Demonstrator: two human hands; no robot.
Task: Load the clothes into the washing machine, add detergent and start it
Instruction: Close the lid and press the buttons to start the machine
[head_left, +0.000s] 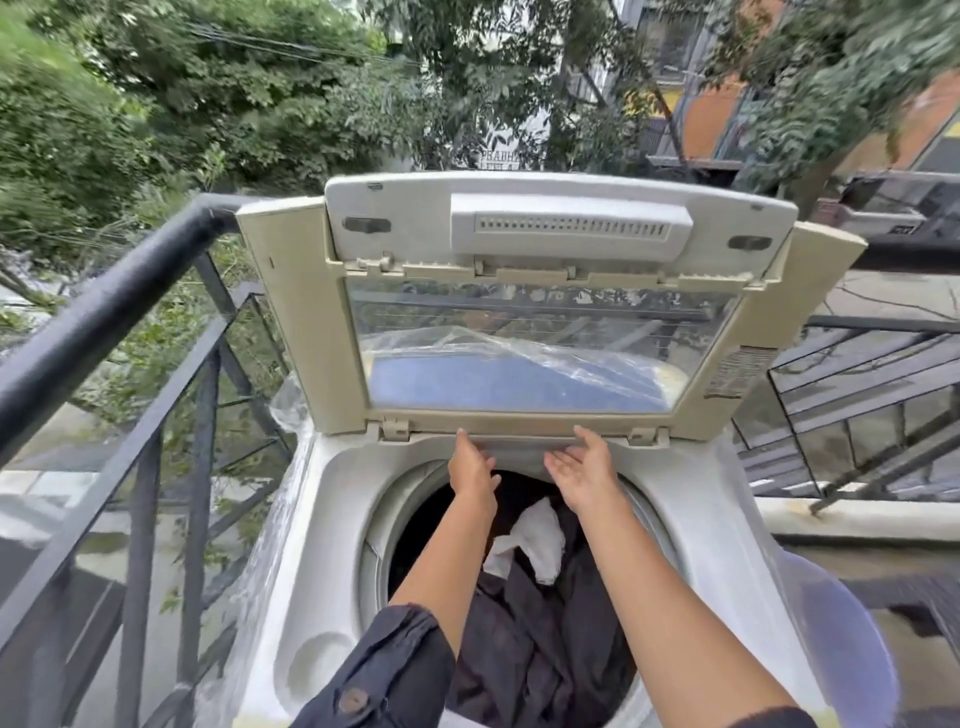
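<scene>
Over the open washing machine (332, 519), both hands reach to the back rim, fingers straight and holding nothing.
Left hand (470, 462) and right hand (584, 467) lie side by side just under the hinge of the raised lid (291, 312); whether the fingertips press the rim is unclear. Beneath the forearms, dark clothes (530, 634) and one white garment (532, 540) fill the drum (379, 561), its bottom hidden. Through the lid's window shows crumpled clear plastic (498, 345) over something blue, hard to make out. Black railing (104, 322) stands left, with trees (234, 104) and buildings (711, 114) beyond.

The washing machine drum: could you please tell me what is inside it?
Dark clothes fill the drum, with a white cloth lying on top toward the back. Anything beneath them, and the drum's bottom, is covered.
</scene>
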